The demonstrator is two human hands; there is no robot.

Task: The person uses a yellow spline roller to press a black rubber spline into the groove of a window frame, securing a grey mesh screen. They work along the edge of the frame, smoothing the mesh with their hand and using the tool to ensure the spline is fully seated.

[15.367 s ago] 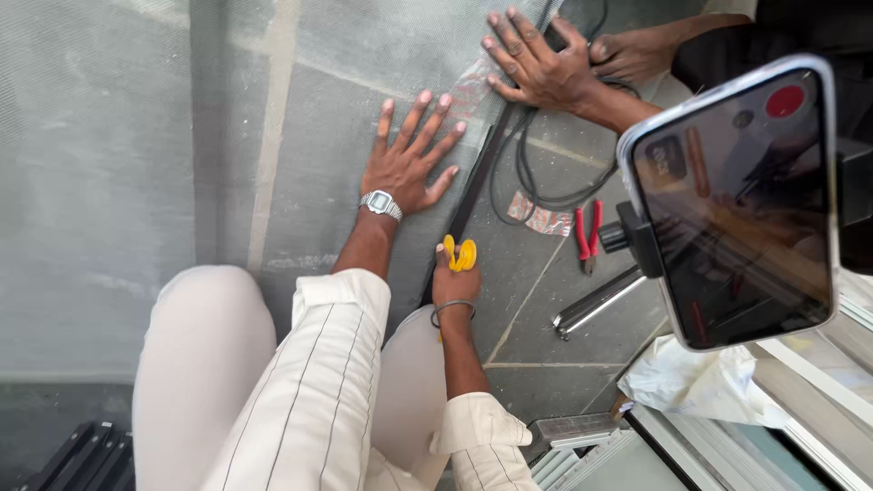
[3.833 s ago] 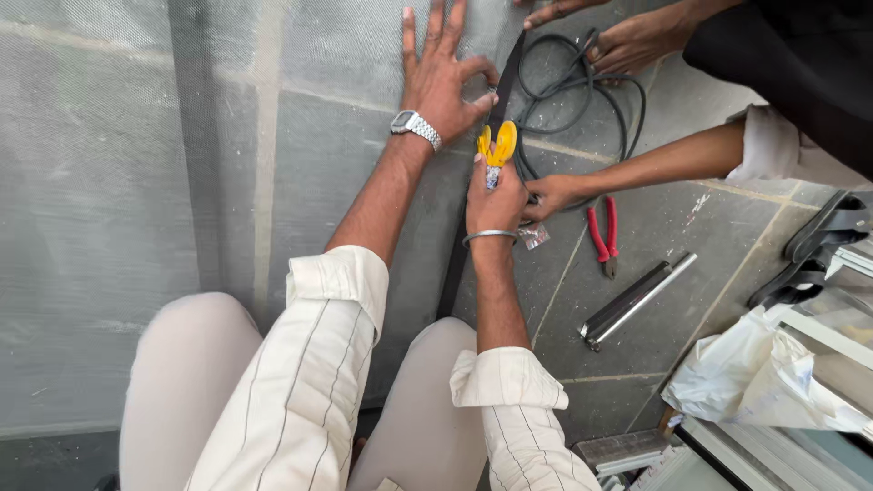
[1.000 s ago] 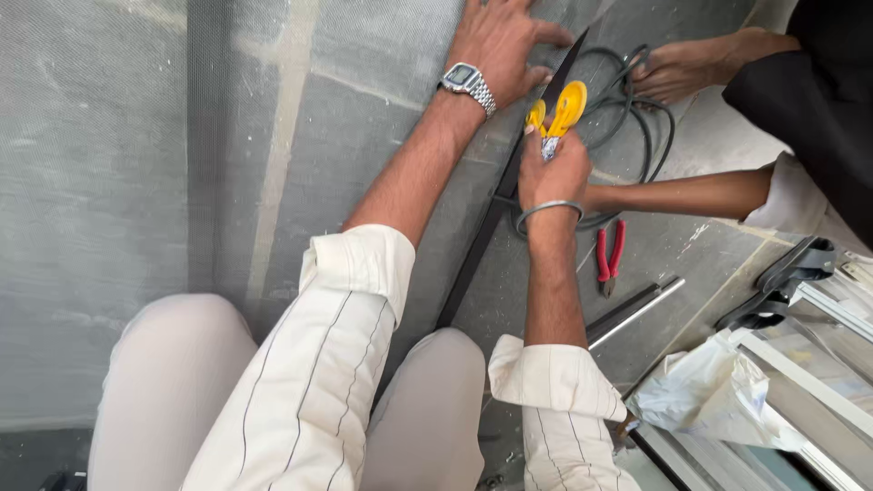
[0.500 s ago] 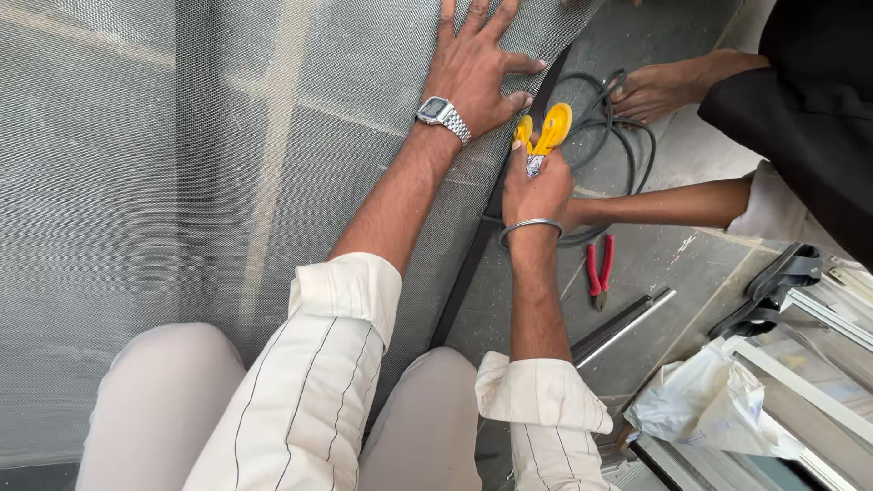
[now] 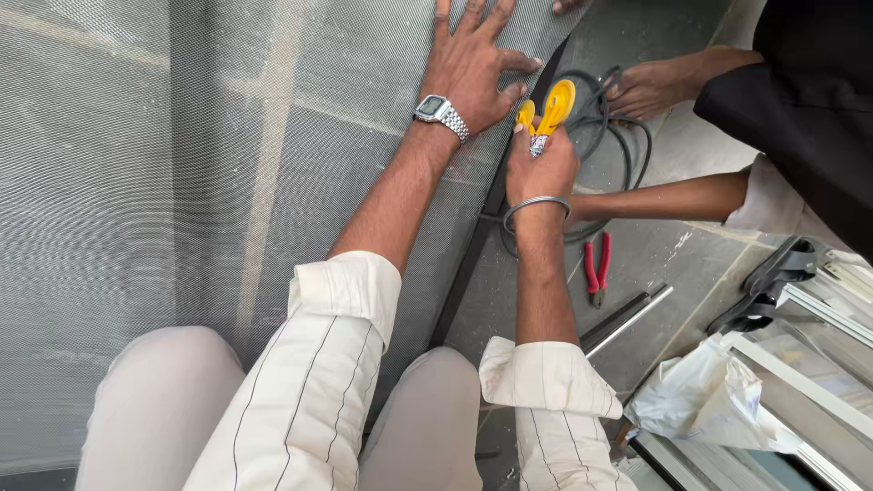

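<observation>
Pressing flat near the top centre of the frame, my left hand (image 5: 473, 68) lies spread, fingers wide, on the grey mesh sheet (image 5: 182, 182), holding nothing. Just right of it, my right hand (image 5: 541, 168) is closed round the yellow-handled tool (image 5: 546, 109), handles pointing up-frame. The dark frame strip (image 5: 464, 273) runs beneath that hand, its long axis slanting from lower centre to upper right, nearer my right hand.

Only one view: head-worn, looked steeply down past bent knees onto the grey tiled floor (image 5: 673, 264). Sat close, at arm's length from the grey woven mesh sheet (image 5: 136, 182). Faced forward, away from the body; no second view shared.
</observation>
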